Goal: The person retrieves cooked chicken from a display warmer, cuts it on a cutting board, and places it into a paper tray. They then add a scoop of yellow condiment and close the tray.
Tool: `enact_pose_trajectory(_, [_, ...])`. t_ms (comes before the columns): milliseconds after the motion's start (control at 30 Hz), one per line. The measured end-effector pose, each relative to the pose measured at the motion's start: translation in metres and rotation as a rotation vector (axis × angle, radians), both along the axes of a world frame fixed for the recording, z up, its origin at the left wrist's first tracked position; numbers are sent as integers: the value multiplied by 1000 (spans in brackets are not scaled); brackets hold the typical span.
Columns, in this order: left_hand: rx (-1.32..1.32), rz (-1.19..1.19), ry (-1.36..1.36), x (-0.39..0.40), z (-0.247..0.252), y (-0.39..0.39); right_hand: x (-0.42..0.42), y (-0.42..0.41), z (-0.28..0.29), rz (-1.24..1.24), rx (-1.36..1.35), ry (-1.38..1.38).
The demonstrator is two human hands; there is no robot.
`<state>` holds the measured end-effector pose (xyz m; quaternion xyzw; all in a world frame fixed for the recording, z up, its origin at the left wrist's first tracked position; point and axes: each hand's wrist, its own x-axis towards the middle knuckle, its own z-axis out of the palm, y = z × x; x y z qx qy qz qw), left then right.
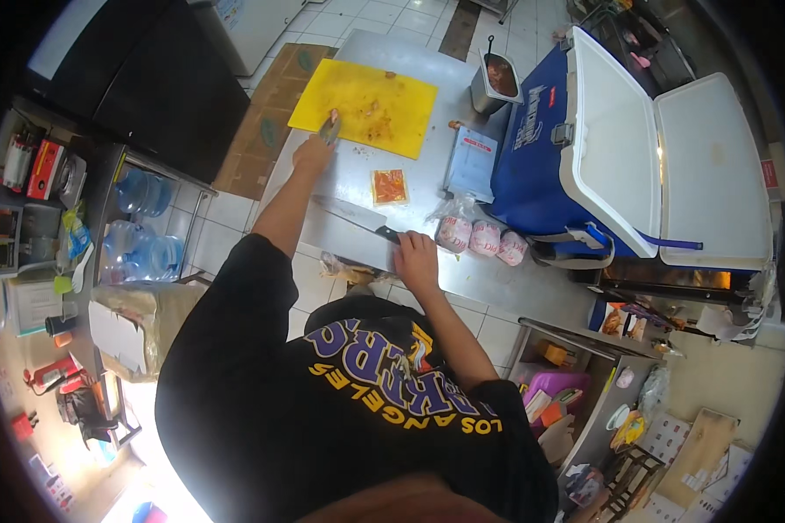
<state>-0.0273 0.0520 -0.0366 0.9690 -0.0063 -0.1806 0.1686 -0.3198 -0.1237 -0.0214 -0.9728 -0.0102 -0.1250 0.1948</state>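
Note:
My left hand grips a grey metal utensil, which looks like tongs, at the near left edge of a yellow cutting board. A small piece of meat shows at its tip. Scraps and brown stains mark the board. My right hand is at the steel table's near edge, its fingers on the black handle of a chef's knife. The blade lies flat on the table, pointing left. Between knife and board sits a flat clear packet with orange contents.
Wrapped round packs sit right of my right hand. Behind them are a flat scale and a steel container of red-brown sauce with a utensil in it. A large blue cooler, lid open, occupies the steel table's right side.

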Motion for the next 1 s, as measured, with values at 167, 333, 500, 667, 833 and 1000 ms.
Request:
enact_pose_trajectory(167, [-144, -150, -100, -38, 22, -7, -72, -26, 16, -163, 240, -25])
enact_pose_trajectory(333, [-500, -516, -92, -163, 83, -61, -158, -59, 16, -544, 407, -86])
enact_pose_trajectory(500, [-452, -899, 304, -298, 99, -155, -239, -105, -8, -833, 580, -94])
enact_pose_trajectory(667, [-528, -1224, 221, -408, 85, -299, -326, -154, -16, -856, 584, -99])
enact_pose_trajectory(833, [-474, -1334, 117, -487, 86, -475, -437, -210, -17, -1060, 562, -185])
enact_pose_trajectory(1000, [-211, -1340, 307, -528, 77, -606, -553, -234, -11, -1325, 434, -190])
